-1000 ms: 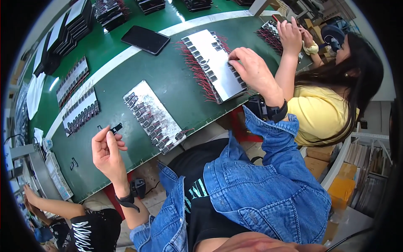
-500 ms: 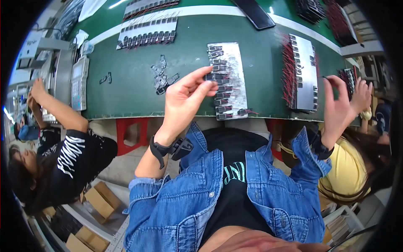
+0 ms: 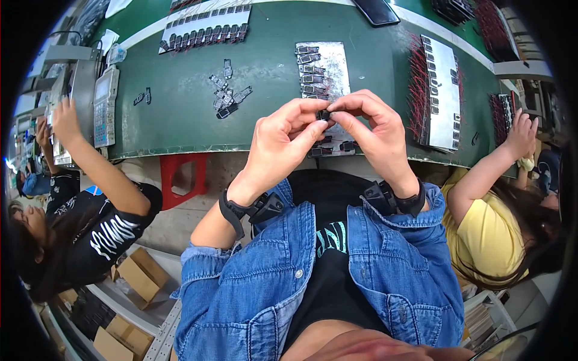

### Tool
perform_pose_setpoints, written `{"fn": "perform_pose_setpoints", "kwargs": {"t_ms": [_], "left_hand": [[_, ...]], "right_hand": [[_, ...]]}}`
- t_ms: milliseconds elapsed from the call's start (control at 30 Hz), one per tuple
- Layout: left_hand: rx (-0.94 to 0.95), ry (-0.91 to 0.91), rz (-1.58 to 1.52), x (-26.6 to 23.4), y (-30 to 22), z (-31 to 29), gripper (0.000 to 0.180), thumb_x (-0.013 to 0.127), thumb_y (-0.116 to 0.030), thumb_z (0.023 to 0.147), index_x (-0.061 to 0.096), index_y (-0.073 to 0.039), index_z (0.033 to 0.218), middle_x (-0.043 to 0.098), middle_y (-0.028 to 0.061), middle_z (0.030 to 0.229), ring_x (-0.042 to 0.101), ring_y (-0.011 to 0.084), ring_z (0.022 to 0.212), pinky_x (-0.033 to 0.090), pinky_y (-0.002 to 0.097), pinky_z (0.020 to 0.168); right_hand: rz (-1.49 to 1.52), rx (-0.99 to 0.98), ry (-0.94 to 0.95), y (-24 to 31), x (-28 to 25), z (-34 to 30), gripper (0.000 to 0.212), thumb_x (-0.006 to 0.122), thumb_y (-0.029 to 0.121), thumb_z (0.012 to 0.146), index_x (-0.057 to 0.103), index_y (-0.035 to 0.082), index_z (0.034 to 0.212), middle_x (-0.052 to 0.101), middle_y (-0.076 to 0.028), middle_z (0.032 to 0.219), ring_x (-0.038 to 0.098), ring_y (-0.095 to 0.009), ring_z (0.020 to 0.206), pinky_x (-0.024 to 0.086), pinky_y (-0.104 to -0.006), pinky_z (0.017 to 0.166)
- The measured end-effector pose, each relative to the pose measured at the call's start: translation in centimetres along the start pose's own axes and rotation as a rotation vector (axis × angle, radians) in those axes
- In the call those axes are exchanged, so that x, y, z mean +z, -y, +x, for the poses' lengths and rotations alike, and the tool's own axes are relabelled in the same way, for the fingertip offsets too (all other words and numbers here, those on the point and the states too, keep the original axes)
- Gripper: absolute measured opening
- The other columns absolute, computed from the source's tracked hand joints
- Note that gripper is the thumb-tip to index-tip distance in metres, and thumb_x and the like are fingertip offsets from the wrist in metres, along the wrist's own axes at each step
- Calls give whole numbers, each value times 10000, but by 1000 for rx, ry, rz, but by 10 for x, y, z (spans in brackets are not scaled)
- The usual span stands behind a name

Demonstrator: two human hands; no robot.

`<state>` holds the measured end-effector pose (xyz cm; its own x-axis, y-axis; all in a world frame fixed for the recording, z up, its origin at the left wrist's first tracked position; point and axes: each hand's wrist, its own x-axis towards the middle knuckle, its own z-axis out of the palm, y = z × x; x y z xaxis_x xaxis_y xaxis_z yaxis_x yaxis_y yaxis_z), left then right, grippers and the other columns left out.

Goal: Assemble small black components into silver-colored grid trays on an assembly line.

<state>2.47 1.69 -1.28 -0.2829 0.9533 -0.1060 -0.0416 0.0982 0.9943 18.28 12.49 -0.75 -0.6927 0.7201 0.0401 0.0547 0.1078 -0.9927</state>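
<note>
In front of my body, both hands meet over the near half of a worn metal plate (image 3: 334, 63). My left hand (image 3: 280, 135) pinches a small black rectangular electronic part (image 3: 323, 115) between thumb and fingertips. From the other side, my right hand (image 3: 379, 132) has its thumb and index finger closed at the same part; anything smaller between those fingertips is hidden. Several similar black parts (image 3: 312, 79) with thin wires line the plate's left side, the nearer ones partly covered by my hands.
Loose black parts (image 3: 226, 99) lie in a pile on the green table (image 3: 180, 129). A plate of red-wired parts (image 3: 442, 96) stands right, another row (image 3: 205, 36) far left. A dark phone-like slab (image 3: 377, 12) lies far back. Co-workers' arms (image 3: 99, 162) (image 3: 487, 171) reach in on both sides.
My right hand has come leftward from beside the right-hand plate to the black part. My left hand has shifted slightly right, still pinching it. The whole view has tilted a little.
</note>
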Motion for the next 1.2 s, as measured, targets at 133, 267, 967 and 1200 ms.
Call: {"fn": "perform_pose_setpoints", "kwargs": {"t_ms": [133, 267, 967, 1200], "left_hand": [[2, -5, 53, 1, 0, 1, 240, 641, -20, 938, 619, 17, 1175, 747, 78, 928, 702, 100, 872, 569, 260, 786], [8, 28, 165, 0, -5, 1, 217, 643, -25, 934, 603, 19, 1142, 750, 99, 926, 713, 117, 866, 571, 268, 778], [-72, 68, 44, -1, -5, 2, 159, 602, -28, 945, 598, 46, 1086, 743, 125, 945, 723, 145, 867, 587, 287, 763], [-41, 2, 147, 12, -7, -2, 157, 627, -43, 921, 617, 37, 1056, 745, 122, 894, 728, 143, 828, 584, 284, 736]], "right_hand": [[80, 84, 16, -4, -1, 1, 115, 656, 13, 931, 683, -6, 1042, 651, -34, 966, 641, -110, 894, 517, -237, 792], [294, 247, 143, -6, -12, 7, 116, 656, 35, 942, 665, -9, 1049, 651, -34, 969, 640, -105, 859, 529, -242, 778], [-5, 86, 112, -4, -3, -2, 139, 614, -34, 928, 589, -18, 1063, 642, -49, 997, 640, -126, 904, 537, -276, 855], [-174, -11, 122, 0, -2, -9, 247, 626, -44, 902, 561, -3, 1137, 646, -59, 945, 634, -126, 950, 524, -286, 879]]}}
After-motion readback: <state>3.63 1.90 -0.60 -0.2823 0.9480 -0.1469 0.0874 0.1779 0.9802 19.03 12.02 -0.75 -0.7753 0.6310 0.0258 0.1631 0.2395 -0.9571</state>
